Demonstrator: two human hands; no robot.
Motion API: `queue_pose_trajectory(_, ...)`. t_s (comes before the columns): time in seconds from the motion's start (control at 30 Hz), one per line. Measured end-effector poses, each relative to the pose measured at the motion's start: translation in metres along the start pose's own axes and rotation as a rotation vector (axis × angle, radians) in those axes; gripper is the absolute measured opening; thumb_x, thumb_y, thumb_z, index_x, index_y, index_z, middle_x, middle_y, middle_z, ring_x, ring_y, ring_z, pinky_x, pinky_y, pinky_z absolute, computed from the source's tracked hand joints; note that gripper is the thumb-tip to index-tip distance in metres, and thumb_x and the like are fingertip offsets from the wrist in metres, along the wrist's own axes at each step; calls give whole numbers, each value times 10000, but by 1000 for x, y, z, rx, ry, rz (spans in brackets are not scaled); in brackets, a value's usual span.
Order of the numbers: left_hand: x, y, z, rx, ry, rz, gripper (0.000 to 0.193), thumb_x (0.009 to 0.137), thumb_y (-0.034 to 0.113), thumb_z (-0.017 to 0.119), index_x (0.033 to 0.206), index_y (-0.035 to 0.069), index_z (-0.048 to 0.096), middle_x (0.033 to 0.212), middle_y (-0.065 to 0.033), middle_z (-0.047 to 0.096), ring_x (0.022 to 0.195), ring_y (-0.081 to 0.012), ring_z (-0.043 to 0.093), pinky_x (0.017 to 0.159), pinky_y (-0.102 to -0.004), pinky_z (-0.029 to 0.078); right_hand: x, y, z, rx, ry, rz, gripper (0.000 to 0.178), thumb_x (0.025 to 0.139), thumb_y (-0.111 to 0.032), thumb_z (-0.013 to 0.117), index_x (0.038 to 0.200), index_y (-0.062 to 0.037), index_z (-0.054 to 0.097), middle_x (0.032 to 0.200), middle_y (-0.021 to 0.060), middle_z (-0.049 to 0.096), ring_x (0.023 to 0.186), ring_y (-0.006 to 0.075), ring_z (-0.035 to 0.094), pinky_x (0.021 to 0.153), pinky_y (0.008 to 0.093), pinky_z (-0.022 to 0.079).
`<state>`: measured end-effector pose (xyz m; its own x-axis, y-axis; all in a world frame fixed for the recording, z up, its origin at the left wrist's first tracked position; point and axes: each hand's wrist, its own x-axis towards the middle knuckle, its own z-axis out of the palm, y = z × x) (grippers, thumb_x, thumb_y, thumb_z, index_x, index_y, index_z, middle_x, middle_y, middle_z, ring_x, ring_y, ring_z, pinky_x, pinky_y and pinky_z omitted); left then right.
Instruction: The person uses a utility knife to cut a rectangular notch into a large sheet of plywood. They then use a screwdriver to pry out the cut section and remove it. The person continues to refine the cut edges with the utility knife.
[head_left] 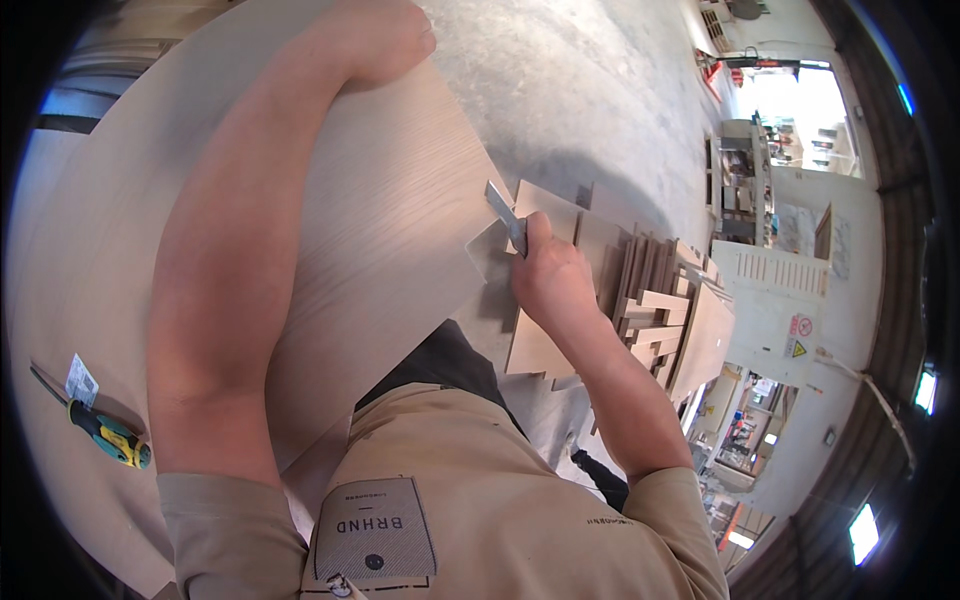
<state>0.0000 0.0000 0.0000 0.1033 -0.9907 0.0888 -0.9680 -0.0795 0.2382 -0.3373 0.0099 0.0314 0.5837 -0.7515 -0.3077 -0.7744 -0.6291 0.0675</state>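
A large light wood-grain panel spreads under my left arm, with a notch cut into its right edge near my right hand. My left hand is at the panel's far edge, its fingers curled closed over that edge; part of it runs out of the picture. My right hand is closed around the handle of a utility knife. Its flat metal blade points up and left, close to the panel's edge beside the notch. Whether the blade touches the panel I cannot tell.
A screwdriver with a green and yellow handle lies at the left, beside a small white label. Stacked wood boards stand on the concrete floor past my right hand. White cabinets line the right side.
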Motion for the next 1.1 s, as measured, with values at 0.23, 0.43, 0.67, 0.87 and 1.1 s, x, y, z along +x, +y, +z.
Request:
queue_pose_trajectory(0.23,-5,5,2,-138,36,-34,350,988,282,537,959,14,761,1153,-228,678,1182,-381,593,1060,-487,462,-1,8,0,-56,-36,59,183,945,-121,592,1052,-47,462,844,230,702,812,477,705,738,568,561)
queue_pose_trajectory(0.43,-4,7,-6,-125,10,-38,320,1000,267,529,981,46,759,1170,-203,657,1194,-369,577,1040,-491,464,27,77,-3,0,-71,439,310,945,-148,590,1223,-32,513,1065,270,718,1058,476,678,925,556,535)
queue_pose_trajectory(0.67,-1,1,-2,-159,9,-1,347,1008,271,496,953,49,757,1145,-197,656,1181,-354,559,1065,-472,435,20,37,-6,936,73,216,291,932,-247,742,993,-77,515,851,93,622,697,207,569,659,356,470)
queue_pose_trajectory(0.87,-8,3,0,-199,112,-60,373,1008,278,483,927,16,736,1128,-214,655,1169,-370,556,1061,-477,435,30,2,12,1442,-15,158,412,919,-322,834,952,-126,474,887,-2,564,675,92,471,601,275,403)
queue_pose_trajectory(1.1,0,1,-5,13,-38,62,369,999,264,472,890,4,711,1084,-198,668,1151,-369,555,1063,-476,432,28,14,59,1313,91,142,356,1033,-449,658,965,-142,491,785,-37,482,623,66,420,514,259,358)
